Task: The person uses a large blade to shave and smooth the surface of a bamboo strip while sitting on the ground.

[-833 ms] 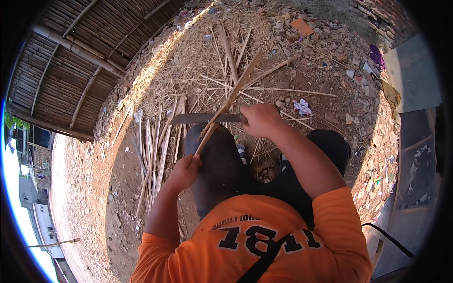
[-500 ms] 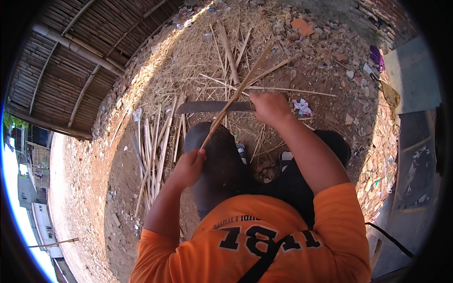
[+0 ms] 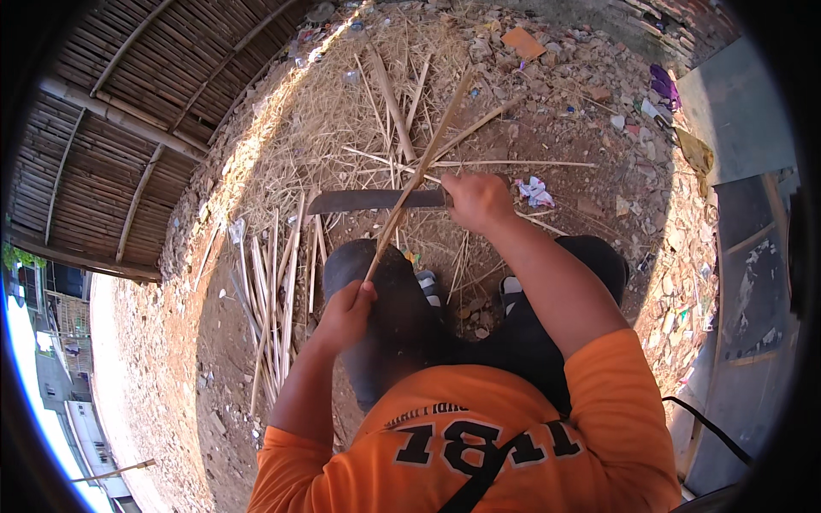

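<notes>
Left hand (image 3: pixel 346 313): grip wrapped round near end of bamboo strip (image 3: pixel 419 173); strip's long axis runs forward-right from it. Right hand (image 3: pixel 481 202): grip closed on machete (image 3: pixel 352 202) handle, blade pointing left, crossing strip. Right grip nearer the crossing.

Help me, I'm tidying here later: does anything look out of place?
Yes: a crumpled white scrap lies on the ground right of the right hand, and a purple scrap at upper right; both look like stray litter.
</notes>
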### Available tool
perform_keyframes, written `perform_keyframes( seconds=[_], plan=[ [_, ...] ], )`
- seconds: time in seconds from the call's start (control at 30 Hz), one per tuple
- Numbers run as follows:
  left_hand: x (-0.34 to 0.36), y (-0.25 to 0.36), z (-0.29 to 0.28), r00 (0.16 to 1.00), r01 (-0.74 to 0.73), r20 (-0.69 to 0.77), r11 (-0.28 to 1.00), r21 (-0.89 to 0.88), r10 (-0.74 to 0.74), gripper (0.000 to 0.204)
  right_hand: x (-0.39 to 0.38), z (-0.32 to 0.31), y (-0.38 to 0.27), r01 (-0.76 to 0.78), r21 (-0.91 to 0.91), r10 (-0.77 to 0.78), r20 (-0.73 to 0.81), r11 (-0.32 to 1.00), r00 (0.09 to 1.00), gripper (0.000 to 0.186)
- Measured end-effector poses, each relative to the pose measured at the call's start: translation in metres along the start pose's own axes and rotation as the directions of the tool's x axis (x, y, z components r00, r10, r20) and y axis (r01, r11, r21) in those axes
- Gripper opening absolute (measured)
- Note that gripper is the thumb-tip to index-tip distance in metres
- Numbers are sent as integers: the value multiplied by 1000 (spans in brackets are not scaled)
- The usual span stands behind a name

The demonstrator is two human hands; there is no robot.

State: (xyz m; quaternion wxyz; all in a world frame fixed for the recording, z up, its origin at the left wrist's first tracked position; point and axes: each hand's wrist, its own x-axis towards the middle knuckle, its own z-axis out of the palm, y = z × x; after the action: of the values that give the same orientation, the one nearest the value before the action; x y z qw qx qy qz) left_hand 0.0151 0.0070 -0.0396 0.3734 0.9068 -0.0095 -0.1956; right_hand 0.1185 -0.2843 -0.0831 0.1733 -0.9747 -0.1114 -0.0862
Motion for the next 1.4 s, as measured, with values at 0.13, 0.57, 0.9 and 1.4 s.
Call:
perform_keyframes(
  seconds=[0.13,0.57,0.9,1.4],
  plan=[
    [-3,-1,5,994,-61,-88,995,74,67,40,-2,-6,-16,-139,121,118,165,983,979,27],
    [-1,3,13,974,-154,-146,978,143,175,41,-10,-9,-15,-144,261,86,222,955,971,24],
    [6,5,-3,986,157,93,962,-225,-139,39,-5,-9,-21,-94,48,88,104,994,991,21],
    [-29,-5,-33,995,58,-94,945,322,-29,44,-19,-22,-34,-9,72,-5,190,997,982,22]
  ],
)
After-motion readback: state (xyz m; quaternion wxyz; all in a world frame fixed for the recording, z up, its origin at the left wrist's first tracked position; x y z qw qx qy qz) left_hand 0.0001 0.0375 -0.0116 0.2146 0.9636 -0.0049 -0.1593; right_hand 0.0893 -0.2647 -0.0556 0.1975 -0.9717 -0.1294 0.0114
